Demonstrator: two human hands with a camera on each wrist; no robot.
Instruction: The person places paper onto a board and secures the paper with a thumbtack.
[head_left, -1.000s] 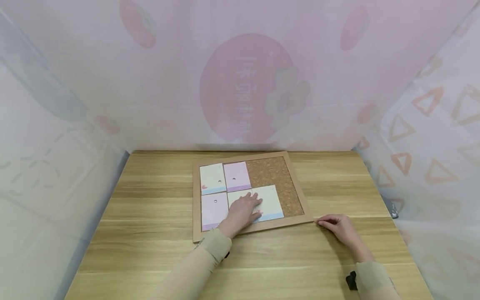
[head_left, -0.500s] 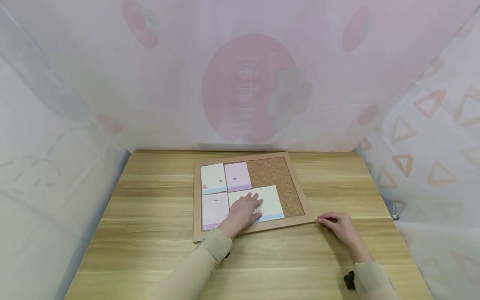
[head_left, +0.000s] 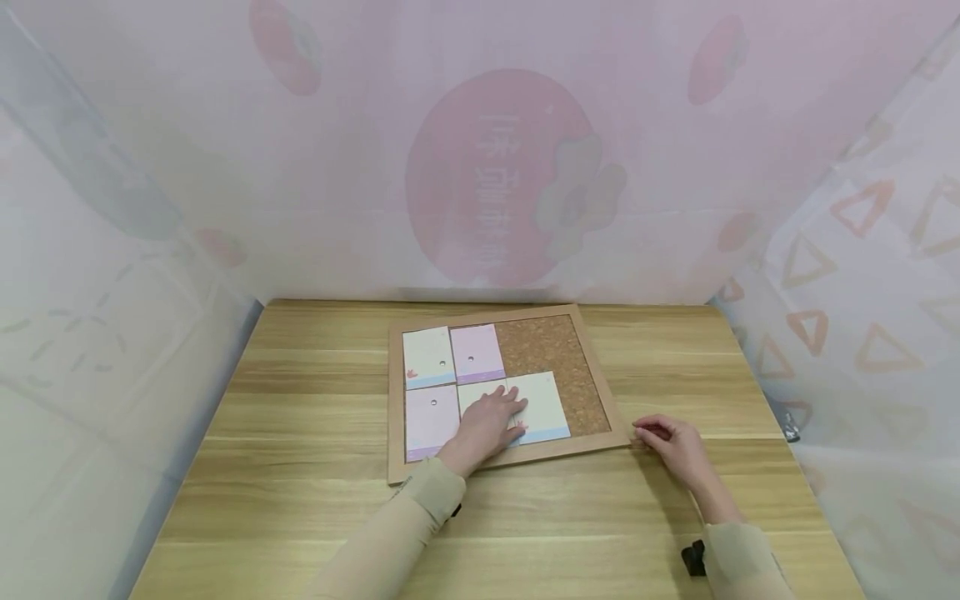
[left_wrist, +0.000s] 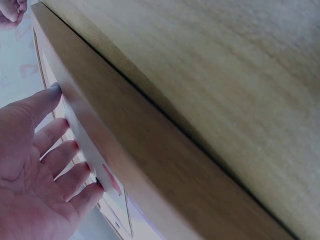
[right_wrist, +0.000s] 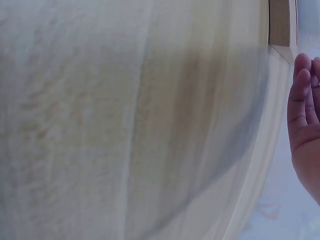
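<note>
A wood-framed cork board (head_left: 536, 342) lies slightly askew on the table. My left hand (head_left: 483, 425) rests with spread fingers on the lower middle cream note (head_left: 472, 392), partly covering it; its fingertips reach the cream note (head_left: 538, 408) to the right. A cream note (head_left: 426, 354), a pink note (head_left: 476, 346) and another pink note (head_left: 429, 421) each bear a small shiny pin. Just off the board's near right corner is my right hand (head_left: 675, 450), thumb and forefinger drawn together. In the right wrist view those fingertips (right_wrist: 301, 77) nearly meet; anything between them is hidden.
The wooden table (head_left: 300, 500) extends around the board on all sides. Pale printed curtains (head_left: 337, 208) enclose the back and both sides. A small shiny item (head_left: 789, 429) sits by the right table edge.
My right hand's fingertips have lifted slightly at the board's corner, with the forefinger a little higher. The left hand and the notes have stayed put.
</note>
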